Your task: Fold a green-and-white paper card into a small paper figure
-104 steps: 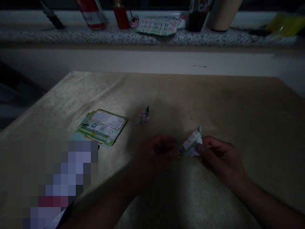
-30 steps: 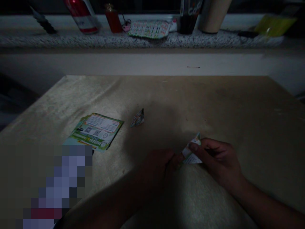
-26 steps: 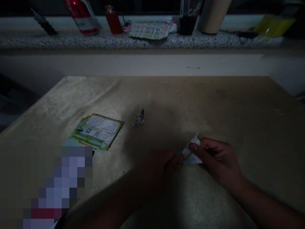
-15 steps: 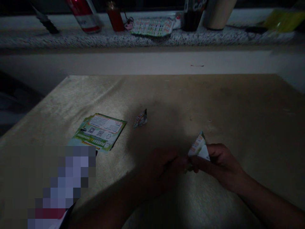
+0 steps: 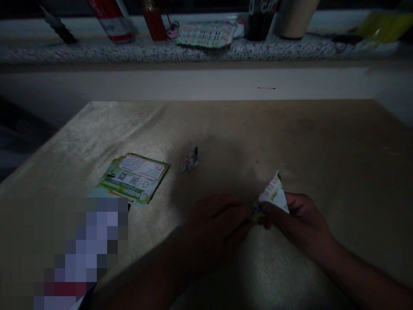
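Note:
A folded printed paper, white with green and orange print, stands up as a triangle over the table. My right hand pinches its lower right part, thumb across the front and fingers behind. At the paper's lower left corner, my left hand is closed with its fingertips on the edge; its thumb and fingers are dark and partly hidden. Farther back on the table lies a small folded paper piece, pointed at its ends. To its left rests a stack of green and white printed leaflets.
The beige table meets a white wall at the back. On the granite sill stand a red and white can, a red bottle, a dark bottle and a beige cylinder. A blurred-out patch covers the lower left.
My right thumb has moved down from the middle of the folded paper to its lower left corner, so more of its face shows. My left hand stays at that corner, its fingers shifted. The view moved slightly.

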`<action>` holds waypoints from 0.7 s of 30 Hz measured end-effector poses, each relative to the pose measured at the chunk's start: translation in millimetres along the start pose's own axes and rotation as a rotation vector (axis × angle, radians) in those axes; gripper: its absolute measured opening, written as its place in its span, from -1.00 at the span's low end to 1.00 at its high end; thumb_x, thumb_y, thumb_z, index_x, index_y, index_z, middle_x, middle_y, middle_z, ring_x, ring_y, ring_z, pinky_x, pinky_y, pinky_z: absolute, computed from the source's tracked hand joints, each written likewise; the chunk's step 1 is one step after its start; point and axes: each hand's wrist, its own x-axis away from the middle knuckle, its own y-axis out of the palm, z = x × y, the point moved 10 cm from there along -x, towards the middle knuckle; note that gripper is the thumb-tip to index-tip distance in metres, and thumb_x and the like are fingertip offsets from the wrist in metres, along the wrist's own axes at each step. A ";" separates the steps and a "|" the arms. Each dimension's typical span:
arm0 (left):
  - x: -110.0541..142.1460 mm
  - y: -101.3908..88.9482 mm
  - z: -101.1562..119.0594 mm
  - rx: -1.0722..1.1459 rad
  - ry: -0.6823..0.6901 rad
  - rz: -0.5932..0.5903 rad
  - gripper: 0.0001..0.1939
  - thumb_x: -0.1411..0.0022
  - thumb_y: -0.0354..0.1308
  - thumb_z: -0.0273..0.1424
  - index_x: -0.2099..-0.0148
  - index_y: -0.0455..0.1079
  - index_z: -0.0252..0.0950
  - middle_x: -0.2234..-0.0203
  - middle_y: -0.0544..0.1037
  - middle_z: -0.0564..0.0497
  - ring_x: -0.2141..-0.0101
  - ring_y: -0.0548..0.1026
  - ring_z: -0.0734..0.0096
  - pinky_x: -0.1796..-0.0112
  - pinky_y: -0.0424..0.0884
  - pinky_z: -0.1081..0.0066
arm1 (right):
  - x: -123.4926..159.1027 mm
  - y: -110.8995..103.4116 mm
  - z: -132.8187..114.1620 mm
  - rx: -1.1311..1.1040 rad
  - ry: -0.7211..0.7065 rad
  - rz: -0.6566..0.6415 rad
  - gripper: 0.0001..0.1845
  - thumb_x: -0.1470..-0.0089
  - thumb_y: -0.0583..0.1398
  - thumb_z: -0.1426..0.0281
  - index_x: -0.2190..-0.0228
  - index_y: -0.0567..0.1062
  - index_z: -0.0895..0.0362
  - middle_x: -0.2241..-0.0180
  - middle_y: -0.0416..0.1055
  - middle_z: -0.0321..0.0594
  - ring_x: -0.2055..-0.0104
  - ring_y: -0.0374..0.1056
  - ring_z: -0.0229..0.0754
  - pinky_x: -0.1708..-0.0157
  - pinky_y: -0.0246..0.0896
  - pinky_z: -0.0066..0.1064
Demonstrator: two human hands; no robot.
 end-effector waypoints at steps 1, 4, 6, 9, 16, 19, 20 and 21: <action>-0.3 -1.4 1.9 0.019 0.024 0.003 -0.90 -0.31 0.25 -0.47 0.12 0.48 -0.29 0.27 0.65 -0.03 0.30 0.59 0.40 0.20 0.50 0.41 | 0.4 -0.1 -0.8 0.013 -0.006 0.011 -0.71 -0.10 0.37 0.18 0.52 0.64 0.12 0.58 0.54 -0.23 0.55 0.39 -0.29 0.54 0.31 -0.49; -0.4 -1.9 -2.8 0.158 -0.017 0.018 -0.89 -0.27 0.29 -0.52 0.14 0.53 -0.27 0.27 0.67 -0.01 0.30 0.62 0.44 0.22 0.52 0.47 | 1.5 0.5 -4.0 0.048 -0.024 0.041 -0.77 -0.04 0.40 0.26 0.55 0.64 0.10 0.59 0.55 -0.24 0.55 0.41 -0.29 0.56 0.33 -0.52; 1.1 -0.6 -13.1 0.352 -0.123 0.067 -0.88 -0.22 0.32 -0.55 0.20 0.55 -0.27 0.30 0.68 0.00 0.33 0.63 0.46 0.28 0.53 0.51 | 2.1 1.4 -5.6 0.054 -0.033 0.058 -0.84 0.00 0.43 0.31 0.54 0.66 0.09 0.58 0.57 -0.24 0.55 0.43 -0.28 0.56 0.34 -0.53; 9.7 5.4 -38.6 0.645 -0.383 0.190 -0.91 -0.14 0.35 -0.57 0.34 0.58 -0.28 0.40 0.65 0.02 0.42 0.60 0.46 0.40 0.48 0.53 | 2.7 3.5 -8.3 0.060 -0.055 0.064 -0.87 0.02 0.43 0.33 0.53 0.67 0.08 0.56 0.59 -0.23 0.53 0.45 -0.28 0.54 0.36 -0.53; 27.1 38.1 -63.8 0.958 -0.816 0.095 -0.86 -0.03 0.43 -0.49 0.44 0.51 -0.32 0.55 0.58 0.07 0.50 0.48 0.52 0.47 0.36 0.56 | 1.5 7.1 -8.6 0.073 -0.065 0.043 -0.82 0.02 0.41 0.31 0.57 0.64 0.11 0.59 0.56 -0.23 0.56 0.39 -0.29 0.58 0.29 -0.53; 29.1 39.5 -63.8 0.982 -0.851 0.098 -0.80 -0.01 0.43 -0.49 0.47 0.44 -0.33 0.58 0.52 0.11 0.54 0.41 0.57 0.49 0.31 0.58 | 1.9 9.9 -6.9 0.095 -0.047 0.017 -0.78 0.02 0.41 0.30 0.59 0.60 0.13 0.64 0.46 -0.28 0.62 0.26 -0.34 0.65 0.14 -0.54; 29.1 37.9 -63.4 0.970 -0.843 0.111 -0.79 -0.02 0.43 -0.48 0.47 0.42 -0.33 0.59 0.50 0.13 0.54 0.40 0.58 0.49 0.31 0.59 | 2.2 11.7 -7.2 0.106 -0.048 0.001 -0.78 0.02 0.41 0.31 0.59 0.58 0.13 0.65 0.42 -0.30 0.64 0.20 -0.36 0.68 0.08 -0.54; 28.8 36.1 -62.7 0.950 -0.831 0.121 -0.79 -0.03 0.42 -0.48 0.47 0.41 -0.32 0.59 0.49 0.13 0.54 0.39 0.59 0.49 0.31 0.59 | 2.7 13.5 -8.3 0.119 -0.057 -0.015 -0.78 0.03 0.40 0.33 0.60 0.57 0.14 0.66 0.37 -0.33 0.65 0.15 -0.38 0.69 0.03 -0.54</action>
